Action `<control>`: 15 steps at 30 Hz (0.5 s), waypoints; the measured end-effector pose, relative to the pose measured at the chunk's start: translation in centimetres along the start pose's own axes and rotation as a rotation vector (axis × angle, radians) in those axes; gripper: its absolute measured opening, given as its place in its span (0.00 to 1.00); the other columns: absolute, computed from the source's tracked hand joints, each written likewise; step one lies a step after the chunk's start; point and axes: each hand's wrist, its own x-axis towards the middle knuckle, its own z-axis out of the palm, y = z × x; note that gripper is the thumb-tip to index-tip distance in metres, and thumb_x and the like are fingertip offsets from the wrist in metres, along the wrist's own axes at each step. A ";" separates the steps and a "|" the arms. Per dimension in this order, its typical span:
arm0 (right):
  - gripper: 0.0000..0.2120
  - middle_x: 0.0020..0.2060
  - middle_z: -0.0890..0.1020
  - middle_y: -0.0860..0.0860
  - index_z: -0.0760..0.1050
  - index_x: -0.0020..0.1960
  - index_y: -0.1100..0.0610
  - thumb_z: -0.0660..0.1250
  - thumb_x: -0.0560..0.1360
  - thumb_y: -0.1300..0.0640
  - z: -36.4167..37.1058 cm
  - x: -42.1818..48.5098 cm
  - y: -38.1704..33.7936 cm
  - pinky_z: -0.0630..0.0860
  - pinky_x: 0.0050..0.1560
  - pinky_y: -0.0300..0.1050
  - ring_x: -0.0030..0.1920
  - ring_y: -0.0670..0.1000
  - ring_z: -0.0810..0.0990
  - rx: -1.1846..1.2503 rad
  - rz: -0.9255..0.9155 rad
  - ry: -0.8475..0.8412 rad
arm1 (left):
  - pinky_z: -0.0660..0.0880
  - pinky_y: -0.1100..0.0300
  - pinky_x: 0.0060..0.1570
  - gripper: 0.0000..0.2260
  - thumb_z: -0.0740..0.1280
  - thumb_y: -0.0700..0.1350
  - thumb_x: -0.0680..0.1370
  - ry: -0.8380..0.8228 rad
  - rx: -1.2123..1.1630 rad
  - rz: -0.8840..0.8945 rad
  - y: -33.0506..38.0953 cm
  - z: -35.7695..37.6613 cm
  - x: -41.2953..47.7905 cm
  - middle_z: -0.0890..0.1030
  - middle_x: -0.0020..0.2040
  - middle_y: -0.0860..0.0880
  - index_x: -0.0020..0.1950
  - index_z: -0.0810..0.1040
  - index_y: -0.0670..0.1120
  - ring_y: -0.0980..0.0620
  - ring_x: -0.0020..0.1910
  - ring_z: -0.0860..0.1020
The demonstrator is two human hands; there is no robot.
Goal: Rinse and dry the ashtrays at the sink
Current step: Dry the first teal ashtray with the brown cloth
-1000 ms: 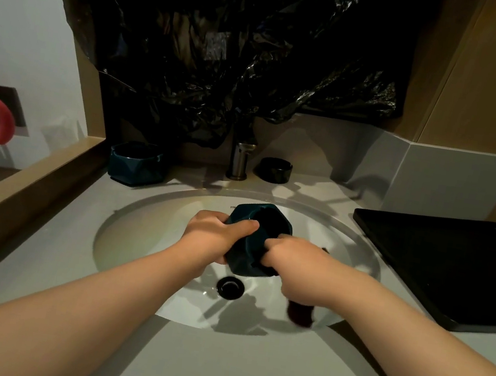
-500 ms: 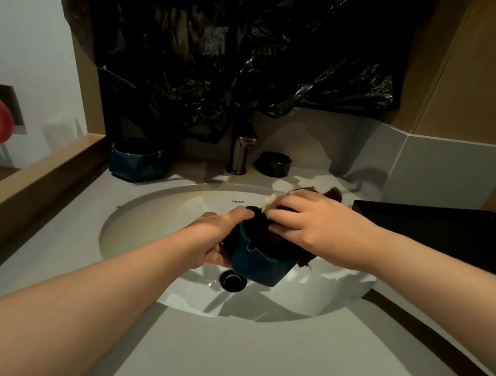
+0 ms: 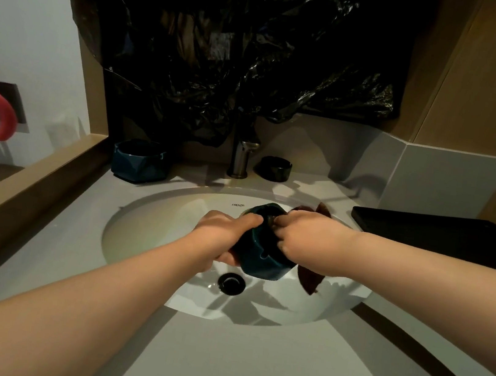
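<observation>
Over the white sink basin [image 3: 149,237], my left hand [image 3: 223,235] grips a dark teal faceted ashtray [image 3: 262,257] by its left side, thumb on the rim. My right hand [image 3: 306,241] holds a dark brown cloth [image 3: 308,279] and presses it into the ashtray's bowl; cloth ends stick out above and below the hand. A second teal ashtray [image 3: 139,160] stands on the counter back left. A small black ashtray [image 3: 275,167] sits right of the faucet [image 3: 241,158]. No water runs from the faucet.
A black drain [image 3: 231,283] sits in the basin's bottom. A black tray [image 3: 445,238] lies on the counter at right. Black plastic sheeting [image 3: 228,49] hangs behind the faucet. A wooden ledge [image 3: 25,183] runs along the left; a pink curved handle [image 3: 0,112] shows beyond it.
The ashtray was turned from tilted away to opening upward. My right hand moved from its front side up onto the top, pushing the cloth into the bowl.
</observation>
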 end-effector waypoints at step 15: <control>0.12 0.55 0.78 0.57 0.78 0.57 0.61 0.62 0.75 0.64 0.4 -0.9 -0.8 0.70 0.64 0.53 0.57 0.59 0.75 -0.018 -0.029 0.182 | 0.83 0.53 0.42 0.19 0.69 0.58 0.74 -0.060 0.119 -0.016 -0.1 0.4 -0.3 0.84 0.45 0.42 0.51 0.79 0.42 0.44 0.41 0.84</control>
